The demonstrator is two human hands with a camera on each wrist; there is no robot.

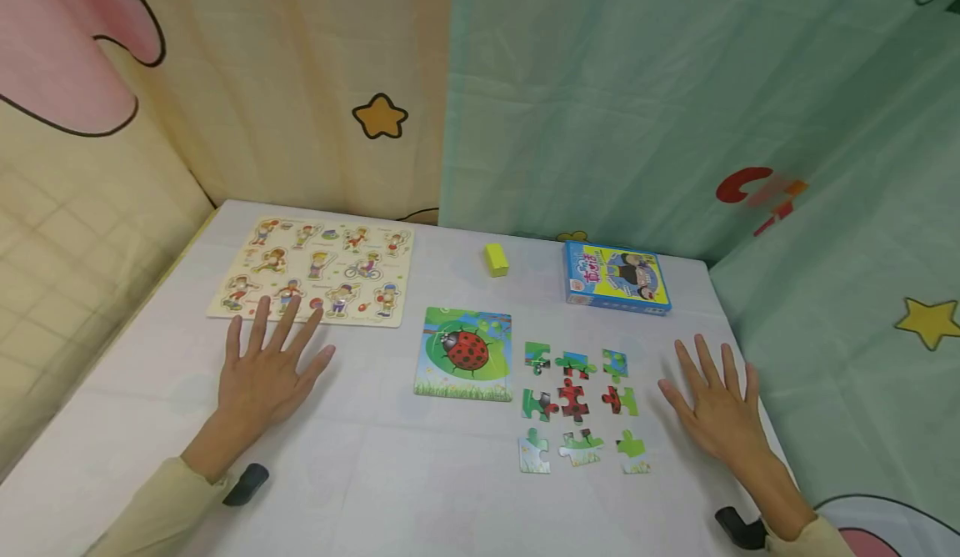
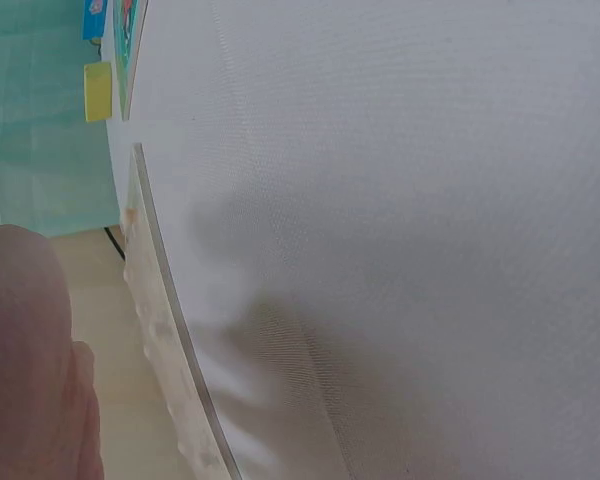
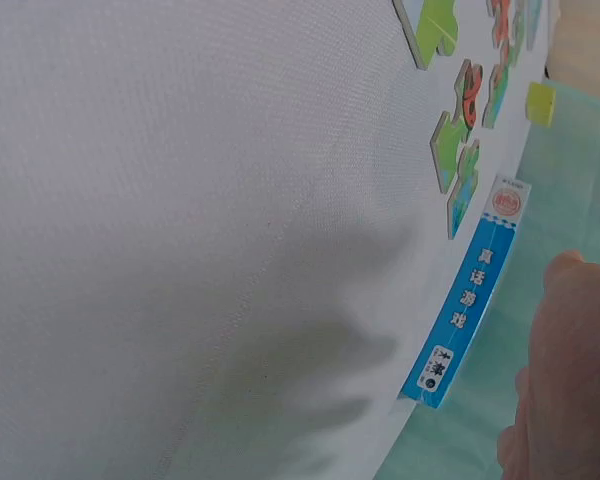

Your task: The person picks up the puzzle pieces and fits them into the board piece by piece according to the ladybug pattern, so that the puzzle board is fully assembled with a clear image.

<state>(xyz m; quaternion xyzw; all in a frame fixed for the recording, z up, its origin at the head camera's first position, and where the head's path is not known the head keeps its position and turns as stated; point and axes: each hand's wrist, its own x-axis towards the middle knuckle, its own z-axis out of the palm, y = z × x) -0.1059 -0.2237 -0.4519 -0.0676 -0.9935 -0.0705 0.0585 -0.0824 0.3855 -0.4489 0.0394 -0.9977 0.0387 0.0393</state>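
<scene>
Widely splayed, empty hands [image 1: 258, 382] [image 1: 722, 415] | knobbed, notched jigsaw pieces [image 1: 573, 400] | square ladybug board [image 1: 466, 353] | textured white cloth [image 1: 390, 482]

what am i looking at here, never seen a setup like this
There is no machine: these are a person's bare left hand and right hand, both open and holding nothing. The widest picture comes from a camera on the head, looking forward and down. The other two come from a camera on each wrist, so they look sideways across the white table. On it lie a cream board of little figures by the left hand, a square ladybird picture, nine loose puzzle pieces, a yellow block and, at the back right, a blue-and-yellow box.
</scene>
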